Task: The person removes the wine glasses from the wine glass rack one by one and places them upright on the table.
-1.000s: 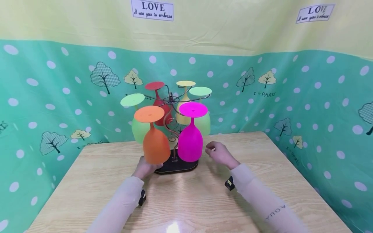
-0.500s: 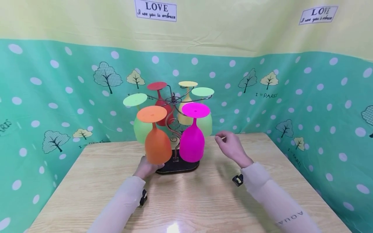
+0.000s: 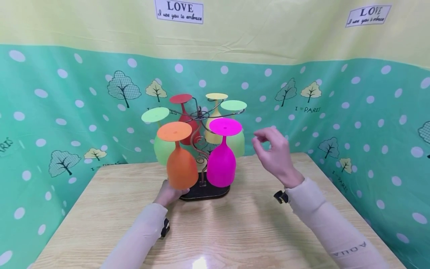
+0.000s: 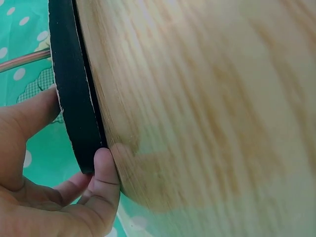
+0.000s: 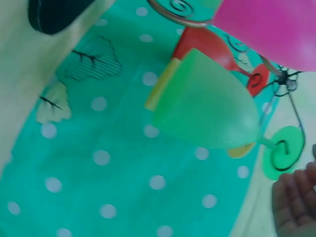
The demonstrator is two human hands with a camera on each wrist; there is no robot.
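A wine glass rack with a scrolled metal stem stands on its black base [image 3: 205, 191]. From its arms hang upside-down goblets: orange [image 3: 182, 169], magenta [image 3: 221, 165], red [image 3: 189, 129], yellow [image 3: 212, 130] and two light green ones, left [image 3: 162, 147] and right [image 5: 207, 106]. My left hand [image 3: 169, 193] grips the base's left end; in the left wrist view its thumb and fingers [image 4: 104, 170] lie on either side of the base's edge. My right hand [image 3: 276, 153] is raised to the right of the right green goblet, apart from it, fingers loosely bent, holding nothing.
The rack stands on a wood-grain table [image 3: 221, 231]. Behind the table and along its sides hangs a green and yellow curtain [image 3: 255, 86] with dots and printed trees. The rack's arms [image 3: 231, 114] spread out at the top between the goblets.
My right hand has moved up and to the right, away from the magenta goblet's side. My left hand stays at the base. The goblets hang the same way on the rack.
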